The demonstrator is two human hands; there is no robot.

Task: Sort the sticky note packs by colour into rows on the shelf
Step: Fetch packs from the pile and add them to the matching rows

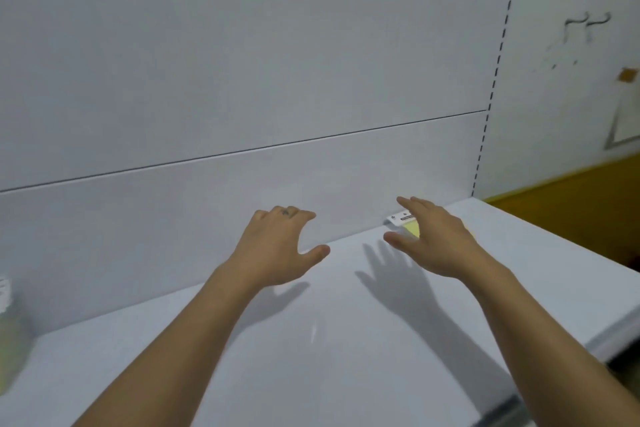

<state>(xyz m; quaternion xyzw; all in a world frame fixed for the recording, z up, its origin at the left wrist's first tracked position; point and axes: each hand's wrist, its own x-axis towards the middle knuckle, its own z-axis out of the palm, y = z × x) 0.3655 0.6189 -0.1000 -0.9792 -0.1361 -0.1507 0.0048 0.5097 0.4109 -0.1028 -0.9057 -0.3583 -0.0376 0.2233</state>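
Yellow sticky note pack point(410, 227) lies flat at the rear of the white shelf point(346, 340), close to the back panel point(242, 80) and toward the shelf's right end. It sits directly under my view of the right hand point(436, 239). I see only its left part, in the gap between the forefinger and the thumb point(394, 239); the rest is hidden behind the palm.

Right hand fingers point(412, 204) are straight and spread, the thumb held well apart, palm down over the pack. They grip nothing. I cannot tell whether the palm touches the pack or hangs just above it. The hand's shadow falls on the shelf to the left of it.

Left hand point(277, 246) is well apart from the pack, to its left, near the back panel. Its fingers are loosely curled and the thumb sticks out sideways; it holds nothing. A small dark mark point(285, 212) shows on one finger.

Pack orientation: the white printed header strip is at the end nearest the back panel, the yellow sheets at the end nearer me. The long axis I cannot tell, too much is covered.

A blurred, pale yellow-green pack point(10, 340) sits at the far left edge of the shelf, well apart from both hands. A slotted upright point(498, 62) bounds the back panel on the right.
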